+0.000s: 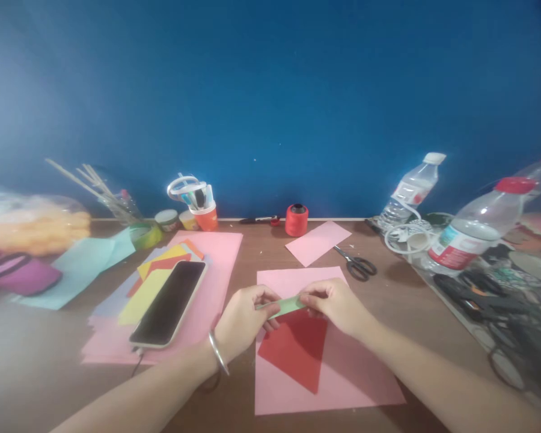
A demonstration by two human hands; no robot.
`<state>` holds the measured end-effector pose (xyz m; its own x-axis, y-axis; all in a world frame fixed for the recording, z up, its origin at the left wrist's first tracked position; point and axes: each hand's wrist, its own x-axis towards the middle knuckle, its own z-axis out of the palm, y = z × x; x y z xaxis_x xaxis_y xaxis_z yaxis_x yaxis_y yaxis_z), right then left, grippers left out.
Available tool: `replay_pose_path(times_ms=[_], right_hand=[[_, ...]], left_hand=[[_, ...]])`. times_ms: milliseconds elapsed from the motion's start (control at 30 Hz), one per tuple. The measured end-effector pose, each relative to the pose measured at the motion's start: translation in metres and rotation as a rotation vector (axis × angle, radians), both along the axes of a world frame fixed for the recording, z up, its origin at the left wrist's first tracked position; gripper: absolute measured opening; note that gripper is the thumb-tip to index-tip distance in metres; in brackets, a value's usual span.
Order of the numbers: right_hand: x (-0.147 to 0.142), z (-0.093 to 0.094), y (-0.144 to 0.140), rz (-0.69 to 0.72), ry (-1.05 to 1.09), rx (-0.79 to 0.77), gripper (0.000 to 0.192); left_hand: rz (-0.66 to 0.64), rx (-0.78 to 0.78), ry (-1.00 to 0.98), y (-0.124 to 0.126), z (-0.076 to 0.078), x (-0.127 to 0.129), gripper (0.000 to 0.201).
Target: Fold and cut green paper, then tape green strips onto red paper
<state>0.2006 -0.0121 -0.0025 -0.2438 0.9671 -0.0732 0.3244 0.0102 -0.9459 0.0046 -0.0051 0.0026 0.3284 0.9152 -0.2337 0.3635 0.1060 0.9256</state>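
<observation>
You are pinching a narrow green paper strip [285,306] between both hands just above the table [36,373]: your left hand [242,319] is closing thumb and fingers on its left end, and your right hand [334,304] is gripping the right end the same way, so the strip is hanging level between them, over the upper edge of a red paper piece [297,352] that is lying on a pink sheet [342,385]. By the look of it you are shaping or creasing the strip, and the step seems barely begun, since it is showing no clear fold. The next move is calling for even tension and aligned edges before pressing. Scissors [357,264] are lying beyond your right hand, a phone [170,304] is resting on the stacked coloured paper [216,264] to your left
</observation>
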Motion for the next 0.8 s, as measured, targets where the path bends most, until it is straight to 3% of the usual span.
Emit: replay_pose_path(times_ms=[300, 533, 800], right_hand=[[-0.002, -0.001, -0.001, 0.036, -0.136, 0.147, 0.011], [0.001, -0.007, -0.003, 0.132, -0.319, 0.306, 0.017], [0.003, -0.018, 0.000, 0.265, -0.530, 0.534, 0.014]], left_hand=[[-0.110, 0.074, 0.162, 0.000, -0.002, -0.002, 0.013], [-0.290, 0.581, 0.527, 0.004, -0.003, -0.005, 0.018], [-0.426, 0.771, 0.664, 0.006, -0.017, -0.006, 0.019]])
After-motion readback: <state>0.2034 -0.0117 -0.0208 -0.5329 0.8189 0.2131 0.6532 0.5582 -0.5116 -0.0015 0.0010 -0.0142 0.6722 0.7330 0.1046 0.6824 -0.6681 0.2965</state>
